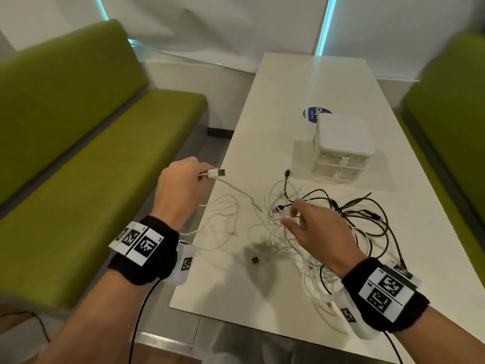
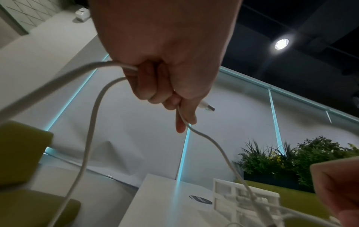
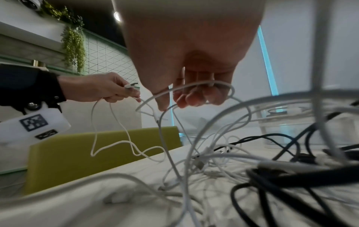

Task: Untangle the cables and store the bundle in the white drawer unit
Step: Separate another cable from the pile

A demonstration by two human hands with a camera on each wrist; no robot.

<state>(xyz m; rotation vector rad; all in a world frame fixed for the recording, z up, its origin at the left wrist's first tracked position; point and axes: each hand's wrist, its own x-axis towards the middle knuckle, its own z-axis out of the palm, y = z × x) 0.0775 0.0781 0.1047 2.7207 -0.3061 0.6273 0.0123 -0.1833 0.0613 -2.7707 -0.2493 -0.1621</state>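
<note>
A tangle of white cables (image 1: 284,248) and black cables (image 1: 367,214) lies on the white table (image 1: 301,82). My left hand (image 1: 181,185) is raised over the table's left edge and grips one white cable just behind its USB plug (image 1: 217,173); the cable trails down into the pile. The same plug (image 2: 208,107) sticks out past my fingers in the left wrist view. My right hand (image 1: 312,227) hovers over the tangle's middle with thumb and forefinger apart. A white loop (image 3: 204,83) crosses in front of its fingers. The white drawer unit (image 1: 341,148) stands behind the pile, drawers closed.
Green benches flank the table on the left (image 1: 78,158) and right (image 1: 451,114). A round blue sticker (image 1: 313,113) sits behind the drawer unit. A small dark connector (image 1: 255,259) lies near the table's front. Bare tabletop stretches beyond the unit.
</note>
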